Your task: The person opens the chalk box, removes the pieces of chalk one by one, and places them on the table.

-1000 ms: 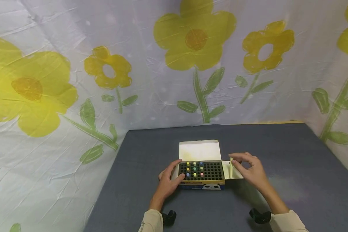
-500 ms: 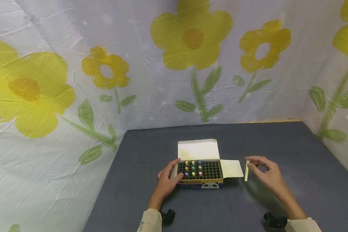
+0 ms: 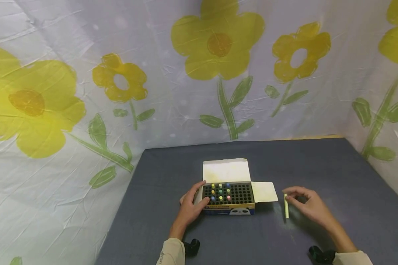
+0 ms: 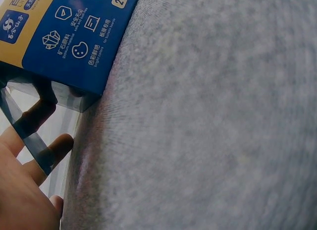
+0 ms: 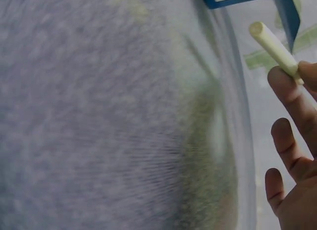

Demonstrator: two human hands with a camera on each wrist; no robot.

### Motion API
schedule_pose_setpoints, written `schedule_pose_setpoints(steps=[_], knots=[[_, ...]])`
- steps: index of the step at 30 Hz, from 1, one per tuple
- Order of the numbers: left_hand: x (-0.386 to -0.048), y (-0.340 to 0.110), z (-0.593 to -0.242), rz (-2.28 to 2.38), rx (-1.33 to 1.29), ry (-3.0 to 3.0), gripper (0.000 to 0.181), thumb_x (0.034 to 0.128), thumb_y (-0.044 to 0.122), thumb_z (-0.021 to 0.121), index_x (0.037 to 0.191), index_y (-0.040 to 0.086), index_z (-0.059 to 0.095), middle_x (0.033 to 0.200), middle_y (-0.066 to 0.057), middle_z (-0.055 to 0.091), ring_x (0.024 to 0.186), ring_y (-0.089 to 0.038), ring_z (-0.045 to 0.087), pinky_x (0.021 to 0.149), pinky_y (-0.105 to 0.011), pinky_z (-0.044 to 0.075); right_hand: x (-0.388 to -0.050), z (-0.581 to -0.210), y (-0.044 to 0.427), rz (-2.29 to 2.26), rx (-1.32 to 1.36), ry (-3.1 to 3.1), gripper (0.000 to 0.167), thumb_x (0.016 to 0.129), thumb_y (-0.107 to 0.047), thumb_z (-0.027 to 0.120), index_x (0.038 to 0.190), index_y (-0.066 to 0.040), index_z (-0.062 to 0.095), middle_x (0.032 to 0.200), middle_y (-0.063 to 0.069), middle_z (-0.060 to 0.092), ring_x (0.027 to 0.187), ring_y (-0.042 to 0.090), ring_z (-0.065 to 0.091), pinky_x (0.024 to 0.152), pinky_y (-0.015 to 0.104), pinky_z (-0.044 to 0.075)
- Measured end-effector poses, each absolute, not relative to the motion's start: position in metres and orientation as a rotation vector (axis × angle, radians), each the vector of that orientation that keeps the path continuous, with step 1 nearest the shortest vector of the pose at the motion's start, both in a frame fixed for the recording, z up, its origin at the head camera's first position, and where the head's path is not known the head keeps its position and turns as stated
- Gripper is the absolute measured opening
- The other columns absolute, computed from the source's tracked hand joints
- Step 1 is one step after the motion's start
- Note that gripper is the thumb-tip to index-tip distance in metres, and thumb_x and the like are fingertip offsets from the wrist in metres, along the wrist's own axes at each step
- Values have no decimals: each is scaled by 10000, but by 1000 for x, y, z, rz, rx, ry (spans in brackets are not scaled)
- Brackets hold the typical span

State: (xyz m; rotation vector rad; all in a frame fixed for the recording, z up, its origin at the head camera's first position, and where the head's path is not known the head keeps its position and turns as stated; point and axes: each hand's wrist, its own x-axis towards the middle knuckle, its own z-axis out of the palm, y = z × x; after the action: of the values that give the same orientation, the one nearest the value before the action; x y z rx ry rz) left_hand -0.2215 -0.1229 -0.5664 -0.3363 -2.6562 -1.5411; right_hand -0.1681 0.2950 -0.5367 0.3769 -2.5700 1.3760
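Note:
In the head view, an open chalk box (image 3: 219, 211) with a blue and yellow front sits on the table. Several coloured chalk ends stand up from its dark, holed insert (image 3: 242, 193), in rows on the left side. My left hand (image 3: 189, 209) grips the box's left end, thumb at the front and fingers towards the back. To the right of the box, my right hand (image 3: 309, 207) pinches a pale yellow chalk stick (image 3: 286, 207) by its top, near-upright over the table. In the right wrist view the chalk (image 5: 272, 47) sits between thumb and fingertip, other fingers spread.
The white back lid (image 3: 226, 170) stands raised, and a white side flap (image 3: 264, 192) sticks out to the right. Dark wrist straps (image 3: 192, 247) hang beneath the forearms. A flower-printed curtain (image 3: 172, 110) closes off the dark grey table (image 3: 172, 165) behind.
My right hand has carried the chalk stick rightwards from over the side flap, then lower and nearer over the table. The left hand keeps its hold on the box.

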Motion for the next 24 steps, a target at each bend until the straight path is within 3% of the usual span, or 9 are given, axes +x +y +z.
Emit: schedule_pose_setpoints(steps=[8, 16, 20, 24], knots=[[-221, -122, -566, -1545, -305, -2673, 570, 925, 413, 703, 1439, 520, 481, 1514, 19, 529, 1325, -372, 373, 950, -581, 407, -172, -547, 293, 1353, 419, -2652, 157, 935, -115, 729, 1091, -111, 743, 850, -47, 727, 802, 10, 642, 711, 252, 519], [-222, -122, -567, -1547, -308, -2666, 572, 926, 414, 701, 1443, 519, 478, 1526, 28, 522, 1361, -371, 365, 998, -636, 355, -173, -551, 289, 1233, 394, -2688, 139, 902, -111, 763, 1034, -153, 758, 886, -74, 698, 808, -31, 582, 684, 251, 499], [-221, -122, -566, -1540, -305, -2669, 569, 925, 413, 700, 1443, 510, 484, 1520, 13, 526, 1352, -383, 358, 975, -626, 377, -174, -554, 286, 1083, 376, -2679, 145, 859, -106, 797, 960, -206, 765, 847, -126, 693, 810, -5, 539, 789, 349, 371], [-221, -122, -566, -1542, -305, -2668, 570, 923, 412, 700, 1443, 508, 486, 1524, 13, 526, 1364, -383, 360, 1003, -642, 353, -176, -557, 282, 1055, 363, -2667, 159, 841, -92, 803, 929, -218, 762, 832, -111, 710, 808, 24, 526, 779, 394, 243]])
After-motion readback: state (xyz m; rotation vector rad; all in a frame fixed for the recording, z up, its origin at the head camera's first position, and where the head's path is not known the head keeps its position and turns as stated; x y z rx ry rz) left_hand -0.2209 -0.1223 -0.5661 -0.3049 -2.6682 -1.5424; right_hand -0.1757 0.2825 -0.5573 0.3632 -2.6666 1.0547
